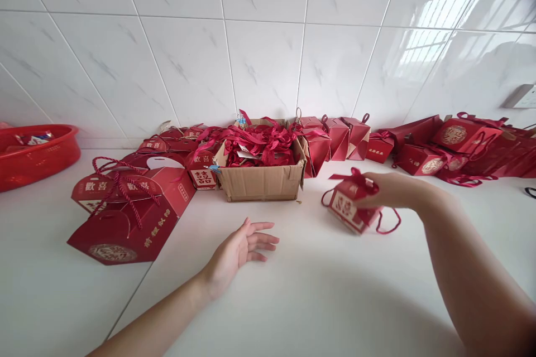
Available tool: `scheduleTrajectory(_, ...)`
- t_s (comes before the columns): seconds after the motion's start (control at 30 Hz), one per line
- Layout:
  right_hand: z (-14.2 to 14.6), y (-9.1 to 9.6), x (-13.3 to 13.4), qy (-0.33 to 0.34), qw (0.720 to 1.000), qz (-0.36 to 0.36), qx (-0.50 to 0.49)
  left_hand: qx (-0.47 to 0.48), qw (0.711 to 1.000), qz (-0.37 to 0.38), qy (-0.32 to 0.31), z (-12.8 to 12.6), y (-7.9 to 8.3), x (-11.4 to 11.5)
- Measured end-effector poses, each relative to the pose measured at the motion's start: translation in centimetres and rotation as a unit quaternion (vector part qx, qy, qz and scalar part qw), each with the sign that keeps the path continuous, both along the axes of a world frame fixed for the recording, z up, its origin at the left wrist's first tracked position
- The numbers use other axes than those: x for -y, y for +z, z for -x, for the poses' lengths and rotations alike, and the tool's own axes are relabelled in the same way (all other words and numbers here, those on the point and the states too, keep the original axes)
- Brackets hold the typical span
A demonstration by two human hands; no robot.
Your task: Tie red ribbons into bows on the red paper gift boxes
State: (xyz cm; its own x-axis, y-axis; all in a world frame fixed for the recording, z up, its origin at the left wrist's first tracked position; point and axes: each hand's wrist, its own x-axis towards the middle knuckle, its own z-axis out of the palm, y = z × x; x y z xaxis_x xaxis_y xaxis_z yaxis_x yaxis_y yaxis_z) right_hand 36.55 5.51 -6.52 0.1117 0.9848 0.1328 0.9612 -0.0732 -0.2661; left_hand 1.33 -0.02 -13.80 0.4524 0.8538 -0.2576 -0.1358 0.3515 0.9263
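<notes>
My right hand [383,189] grips a small red gift box [349,201] with a ribbon bow on top and a cord handle hanging at its sides. The box is tilted, at or just over the white table; contact beneath it is hard to tell. Palm facing inward, my left hand [238,251] hovers over the table with its fingers spread and nothing in them. Ahead of it stands a cardboard box [263,184] filled with loose red ribbons [263,142]. Larger red gift boxes with twisted cord handles [121,228] stand to the left of my left hand.
Against the tiled wall, several red boxes [335,136] stand right of the cardboard box. More red boxes [464,136] are piled at the far right. A red plastic basin [42,162] sits at the far left. A seam runs across the white table [293,301].
</notes>
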Motion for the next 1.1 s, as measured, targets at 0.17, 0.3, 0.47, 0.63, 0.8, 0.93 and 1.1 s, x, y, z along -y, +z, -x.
scheduleTrajectory(0.17,-1.6,-0.7,-3.2,-0.042,0.999,-0.015,0.023,-0.005,1.0,0.002,0.002,0.0,0.2,0.0)
scheduleTrajectory(0.3,-3.3,-1.1,-3.5,-0.023,1.0,-0.015,0.005,-0.011,1.0,-0.002,-0.001,-0.1,0.1,-0.2)
scheduleTrajectory(0.47,-4.2,-2.6,-4.5,-0.028,0.998,-0.03,-0.048,-0.018,1.0,-0.002,0.0,-0.2,0.2,-0.1)
scheduleTrajectory(0.63,-2.4,-6.5,-6.9,-0.034,0.98,-0.123,-0.155,-0.022,1.0,-0.001,0.001,-0.2,0.3,0.0)
scheduleTrajectory(0.8,-0.7,-11.6,-8.3,-0.055,0.949,-0.161,-0.266,-0.022,1.0,-0.003,0.015,-0.3,0.4,-0.1)
scheduleTrajectory(0.93,-0.3,-13.0,-8.7,-0.066,0.936,-0.168,-0.302,-0.024,1.0,-0.001,0.013,-0.3,0.5,0.0)
scheduleTrajectory(1.1,-0.1,-12.4,-9.1,-0.082,0.928,-0.173,-0.321,-0.033,0.999,0.0,0.017,-0.5,0.6,0.1)
